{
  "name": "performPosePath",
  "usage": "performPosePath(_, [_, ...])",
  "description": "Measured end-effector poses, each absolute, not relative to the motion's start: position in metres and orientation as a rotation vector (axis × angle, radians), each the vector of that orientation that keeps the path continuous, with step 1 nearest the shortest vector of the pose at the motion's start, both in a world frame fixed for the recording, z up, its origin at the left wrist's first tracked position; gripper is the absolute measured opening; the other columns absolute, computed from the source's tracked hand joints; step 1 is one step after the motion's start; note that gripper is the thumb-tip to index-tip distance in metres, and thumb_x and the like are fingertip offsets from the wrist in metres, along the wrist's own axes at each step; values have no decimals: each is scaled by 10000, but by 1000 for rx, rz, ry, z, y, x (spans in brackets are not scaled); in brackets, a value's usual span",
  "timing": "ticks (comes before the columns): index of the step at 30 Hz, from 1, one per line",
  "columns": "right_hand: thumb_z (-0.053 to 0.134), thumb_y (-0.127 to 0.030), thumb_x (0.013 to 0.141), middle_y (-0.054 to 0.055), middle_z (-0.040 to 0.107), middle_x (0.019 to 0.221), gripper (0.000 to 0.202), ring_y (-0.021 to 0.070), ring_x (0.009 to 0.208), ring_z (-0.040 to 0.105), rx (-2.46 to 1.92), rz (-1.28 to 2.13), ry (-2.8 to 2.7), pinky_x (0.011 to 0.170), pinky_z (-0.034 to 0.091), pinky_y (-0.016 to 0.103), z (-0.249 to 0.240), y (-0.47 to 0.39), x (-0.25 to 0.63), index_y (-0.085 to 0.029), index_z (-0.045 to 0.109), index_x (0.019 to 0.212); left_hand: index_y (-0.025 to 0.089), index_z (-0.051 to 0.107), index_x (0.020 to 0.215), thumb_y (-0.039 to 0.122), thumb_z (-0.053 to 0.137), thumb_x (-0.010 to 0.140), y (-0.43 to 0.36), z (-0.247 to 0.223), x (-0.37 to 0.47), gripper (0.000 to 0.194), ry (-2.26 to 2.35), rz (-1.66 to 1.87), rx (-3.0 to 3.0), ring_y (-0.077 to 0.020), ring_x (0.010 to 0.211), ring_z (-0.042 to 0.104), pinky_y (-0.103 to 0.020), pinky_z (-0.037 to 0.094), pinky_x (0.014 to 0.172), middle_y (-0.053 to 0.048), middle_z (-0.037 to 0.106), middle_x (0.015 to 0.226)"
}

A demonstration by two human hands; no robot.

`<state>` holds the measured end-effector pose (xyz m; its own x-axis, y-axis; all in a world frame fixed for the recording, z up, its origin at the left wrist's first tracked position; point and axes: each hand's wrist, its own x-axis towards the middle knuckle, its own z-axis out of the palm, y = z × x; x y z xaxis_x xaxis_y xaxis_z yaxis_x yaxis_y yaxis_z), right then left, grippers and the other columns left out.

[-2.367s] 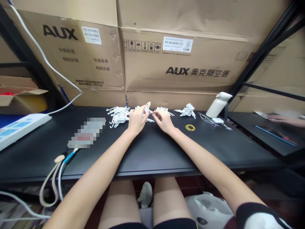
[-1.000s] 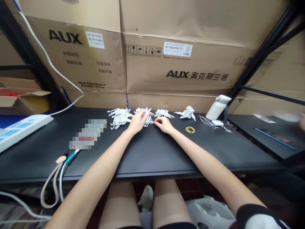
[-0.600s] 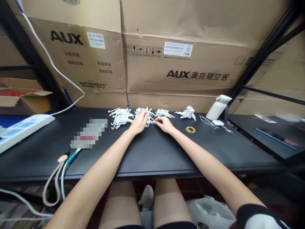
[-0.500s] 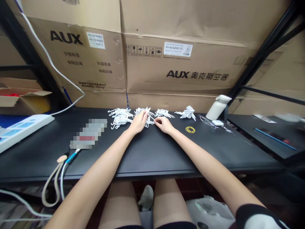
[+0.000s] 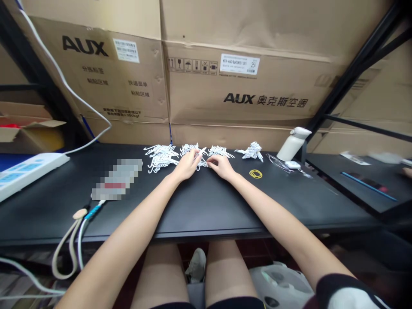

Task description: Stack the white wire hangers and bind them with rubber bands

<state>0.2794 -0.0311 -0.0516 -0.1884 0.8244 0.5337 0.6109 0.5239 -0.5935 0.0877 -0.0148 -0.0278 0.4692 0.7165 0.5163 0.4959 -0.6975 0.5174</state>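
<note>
Small white hooked pieces lie in bundles along the back of the black table: a double pile (image 5: 162,158) at the left, a smaller bundle (image 5: 219,151) right of centre and a tighter bundle (image 5: 252,151) further right. My left hand (image 5: 187,165) is closed on white hooked pieces in front of the middle pile, their tips poking out past its fingers. Just right of it, my right hand (image 5: 220,166) is pinched at the end of a thin white piece. The fingertips hide part of the middle pile. Yellow rubber bands (image 5: 255,174) lie to the right.
A pale bottle (image 5: 293,144), clear cables and a small white case (image 5: 292,165) stand at the right back. On the left are a blurred-out phone (image 5: 117,179) with a strap and a power strip (image 5: 30,174). Another person's hand (image 5: 407,172) shows at the right edge.
The view has shifted slightly. The white piece between my hands stands out less, and the pieces in my left hand now tilt to the right. A person's hand has appeared at the right edge.
</note>
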Motion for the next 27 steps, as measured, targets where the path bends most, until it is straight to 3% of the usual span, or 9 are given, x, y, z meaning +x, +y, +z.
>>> performPosePath(4, [638, -149, 738, 44, 713, 752, 164, 163, 701, 654, -1200, 436, -1760, 760, 513, 310, -51, -29, 280, -134, 696, 891, 166, 510, 1058, 378, 360, 949, -15, -27, 87, 281, 1029, 1030, 2448, -217, 846, 588, -364, 448, 817, -80, 618, 901])
performPosePath(7, [649, -159, 726, 46, 718, 761, 108, 171, 722, 665, -1190, 513, -1794, 758, 518, 310, -49, -28, 284, -140, 697, 821, 167, 512, 1052, 386, 358, 947, -14, -26, 86, 288, 1022, 1016, 2428, -222, 873, 594, -369, 447, 832, -82, 630, 906])
performPosePath(16, [506, -111, 858, 101, 683, 944, 201, 201, 897, 596, -1149, 32, -2225, 870, 454, 350, -45, -30, 289, -149, 686, 939, 178, 532, 964, 385, 344, 954, -16, -21, 84, 280, 1033, 1040, 2320, -178, 746, 591, -317, 444, 763, -48, 652, 847])
performPosePath(22, [482, -88, 867, 100, 655, 926, 205, 190, 860, 579, -1145, 48, -2260, 835, 459, 321, -49, -28, 287, -131, 672, 931, 199, 538, 775, 405, 315, 958, -15, -22, 84, 354, 1111, 1124, 2197, -149, 608, 532, -296, 434, 685, -17, 604, 712])
performPosePath(27, [510, -91, 863, 94, 674, 936, 202, 194, 888, 591, -1153, 65, -2250, 854, 451, 326, -51, -27, 287, -151, 691, 928, 200, 529, 849, 405, 346, 953, -14, -23, 84, 294, 1079, 1084, 2262, -151, 670, 549, -295, 430, 724, -9, 607, 766])
